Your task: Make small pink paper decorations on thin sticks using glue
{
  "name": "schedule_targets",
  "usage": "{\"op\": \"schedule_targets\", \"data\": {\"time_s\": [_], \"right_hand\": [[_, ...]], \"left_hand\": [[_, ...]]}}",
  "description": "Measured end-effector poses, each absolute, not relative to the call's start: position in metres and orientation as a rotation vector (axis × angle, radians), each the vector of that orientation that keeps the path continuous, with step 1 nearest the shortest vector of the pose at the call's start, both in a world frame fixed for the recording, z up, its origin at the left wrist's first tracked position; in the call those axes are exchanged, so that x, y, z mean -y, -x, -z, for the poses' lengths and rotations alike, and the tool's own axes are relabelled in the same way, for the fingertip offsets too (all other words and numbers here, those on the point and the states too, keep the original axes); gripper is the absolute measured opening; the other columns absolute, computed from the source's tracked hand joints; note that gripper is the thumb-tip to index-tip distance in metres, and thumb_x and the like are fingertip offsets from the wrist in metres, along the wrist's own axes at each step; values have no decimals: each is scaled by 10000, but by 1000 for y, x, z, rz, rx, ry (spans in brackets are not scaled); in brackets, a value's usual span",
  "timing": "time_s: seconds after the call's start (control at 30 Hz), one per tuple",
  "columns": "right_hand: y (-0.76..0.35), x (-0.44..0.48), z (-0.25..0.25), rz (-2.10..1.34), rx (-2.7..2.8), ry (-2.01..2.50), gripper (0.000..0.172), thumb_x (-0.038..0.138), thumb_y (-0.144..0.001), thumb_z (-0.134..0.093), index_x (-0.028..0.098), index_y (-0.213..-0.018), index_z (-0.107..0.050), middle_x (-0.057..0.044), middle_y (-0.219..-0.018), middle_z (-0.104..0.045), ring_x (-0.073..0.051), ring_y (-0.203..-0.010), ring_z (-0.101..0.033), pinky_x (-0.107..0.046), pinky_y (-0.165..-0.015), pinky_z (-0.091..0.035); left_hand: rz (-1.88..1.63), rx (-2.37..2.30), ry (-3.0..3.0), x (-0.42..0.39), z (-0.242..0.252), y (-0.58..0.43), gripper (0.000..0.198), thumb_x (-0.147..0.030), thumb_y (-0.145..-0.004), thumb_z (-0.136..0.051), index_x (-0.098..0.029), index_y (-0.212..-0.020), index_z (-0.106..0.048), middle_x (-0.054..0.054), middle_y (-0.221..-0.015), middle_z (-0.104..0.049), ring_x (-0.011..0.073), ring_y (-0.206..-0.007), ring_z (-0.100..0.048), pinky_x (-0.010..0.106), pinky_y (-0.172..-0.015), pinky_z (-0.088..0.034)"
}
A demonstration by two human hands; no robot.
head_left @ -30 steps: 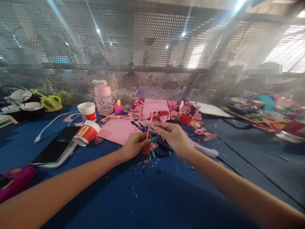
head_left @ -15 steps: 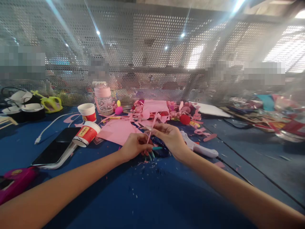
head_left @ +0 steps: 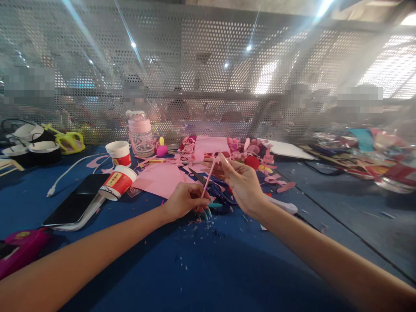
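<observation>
right hand (head_left: 242, 182) lifted since a moment ago | fingers pinch pink strip (head_left: 208, 178) top | left hand (head_left: 183, 201) grips its base | strip now pulled straighter

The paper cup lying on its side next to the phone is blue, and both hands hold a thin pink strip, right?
Not quite: the head view shows the tipped paper cup beside the phone is red and white. Both hands do hold the pink strip.
</observation>
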State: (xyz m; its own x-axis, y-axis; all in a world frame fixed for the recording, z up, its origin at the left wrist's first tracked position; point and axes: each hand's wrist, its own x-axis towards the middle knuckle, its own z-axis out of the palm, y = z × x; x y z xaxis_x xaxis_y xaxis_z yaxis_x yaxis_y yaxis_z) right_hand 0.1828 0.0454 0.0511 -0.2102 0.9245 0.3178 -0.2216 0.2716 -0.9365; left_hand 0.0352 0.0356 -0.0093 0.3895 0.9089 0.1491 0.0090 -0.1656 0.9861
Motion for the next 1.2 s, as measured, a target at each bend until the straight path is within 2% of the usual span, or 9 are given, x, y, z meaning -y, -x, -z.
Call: {"op": "schedule_targets", "data": {"time_s": [0.2, 0.4, 0.7, 0.93, 1.07, 1.2], "right_hand": [[-184, -44, -50, -1213, 1351, 706, 219, 356, -688, -662, 213, -849, -701, -37, -845, -708, -164, -800, -649, -320, -811, -483], [-183, -42, -52, -1183, 1327, 725, 195, 347, -645, -701, 185, -754, -695, -44, -796, -708, -165, -772, -650, -326, -826, -474], [-183, -43, -49, -1173, 1315, 732, 206, 350, -658, -689, 181, -775, -689, -42, -787, -702, -157, -748, -645, -320, -820, -476], [-180, -46, -43, -1226, 1335, 754, 334, 385, -679, -657, 170, -935, -650, -64, -948, -681, -153, -810, -634, -295, -743, -498], [-179, -46, -37, -1258, 1362, 802, 322, 355, -638, -693, 164, -893, -645, -62, -908, -695, -176, -859, -638, -300, -769, -494], [-177, -45, -27, -1284, 1417, 817, 348, 320, -586, -729, 180, -891, -639, -49, -903, -699, -184, -862, -642, -299, -754, -505]], "left_hand": [[-975, -847, -1556, -34, 9, -35, 187, -264, -637, -687, -119, -718, -600, -15, -512, -590, 73, -441, -551, 169, -434, -426], [-957, -881, -1602, -34, 8, -35, 186, -269, -651, -678, -115, -733, -615, -11, -516, -592, 78, -448, -553, 173, -445, -429], [-957, -894, -1618, -34, 8, -36, 183, -276, -656, -674, -117, -726, -613, -11, -513, -595, 85, -456, -564, 177, -451, -438], [-1015, -824, -1561, -37, 12, -34, 209, -298, -666, -667, -122, -756, -600, -8, -533, -602, 94, -463, -573, 187, -450, -438], [-1004, -821, -1562, -36, 10, -34, 233, -316, -658, -675, -115, -750, -601, -2, -528, -601, 104, -462, -575, 198, -453, -445], [-1204, -859, -1444, -39, 7, -33, 260, -351, -689, -641, -133, -817, -578, -2, -615, -629, 103, -493, -587, 201, -475, -464]]}}
